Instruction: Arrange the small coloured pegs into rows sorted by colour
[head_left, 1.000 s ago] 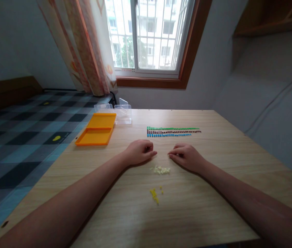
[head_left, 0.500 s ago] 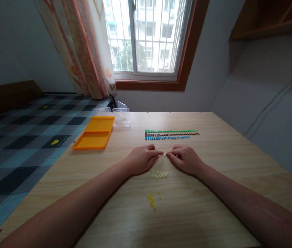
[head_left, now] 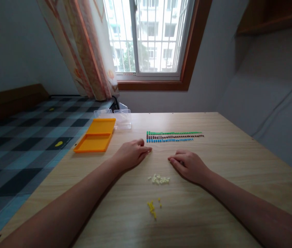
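Note:
My left hand (head_left: 132, 154) lies on the wooden table (head_left: 225, 162) with its fingertips pinched together, just below the left end of three thin rows of tiny beads: green (head_left: 174, 133), brown (head_left: 178, 136) and blue (head_left: 170, 140). What the pinch holds is too small to see. My right hand (head_left: 190, 166) rests on the table to the right, fingers curled in, with nothing visible in them. Between and slightly nearer than the hands lies a small pile of pale yellow beads (head_left: 158, 179). Closer to me sits a smaller cluster of bright yellow beads (head_left: 152, 206).
An open orange tray (head_left: 95, 135) lies at the table's left side, with clear plastic boxes (head_left: 122, 117) behind it. A bed with a checked cover (head_left: 19, 144) stands left of the table. A window and curtain are on the far wall.
Half a second ago both hands' fingertips met over a pale bead. Now my left hand has moved up toward the left end of the rows, and my right hand has drawn back right.

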A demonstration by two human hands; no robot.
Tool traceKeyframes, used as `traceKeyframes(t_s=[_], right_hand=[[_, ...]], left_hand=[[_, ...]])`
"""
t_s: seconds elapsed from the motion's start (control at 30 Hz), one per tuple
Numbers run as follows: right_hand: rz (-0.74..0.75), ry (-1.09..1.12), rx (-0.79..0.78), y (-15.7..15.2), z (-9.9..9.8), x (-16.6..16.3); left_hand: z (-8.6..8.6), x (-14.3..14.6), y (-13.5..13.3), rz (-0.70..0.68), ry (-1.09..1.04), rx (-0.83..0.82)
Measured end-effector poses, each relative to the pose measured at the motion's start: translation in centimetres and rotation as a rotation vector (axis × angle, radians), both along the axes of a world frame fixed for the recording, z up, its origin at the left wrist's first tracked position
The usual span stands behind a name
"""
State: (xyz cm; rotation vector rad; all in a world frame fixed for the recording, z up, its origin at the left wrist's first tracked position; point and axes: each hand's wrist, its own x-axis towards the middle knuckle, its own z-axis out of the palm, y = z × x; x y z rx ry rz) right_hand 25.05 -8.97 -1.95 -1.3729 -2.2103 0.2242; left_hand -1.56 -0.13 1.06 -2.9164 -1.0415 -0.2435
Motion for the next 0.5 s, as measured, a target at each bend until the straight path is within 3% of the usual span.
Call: traceKeyframes(t_s=[0.2,0.4,0.5], right_hand=[[0.011,0.016,-0.008,-0.1,0.0,0.5],[0.031,0.036,-0.028,0.0,-0.3,0.7],[0.034,0.05,-0.044,-0.1,-0.2,0.7]], left_hand=[[0.1,-1.3,1.5,0.049,0.03,0.026],[-1.0,-1.2,0.8,0.251,-0.126,0.044],[-1.5,-0.8,0.6,0.281,-0.155,0.003]])
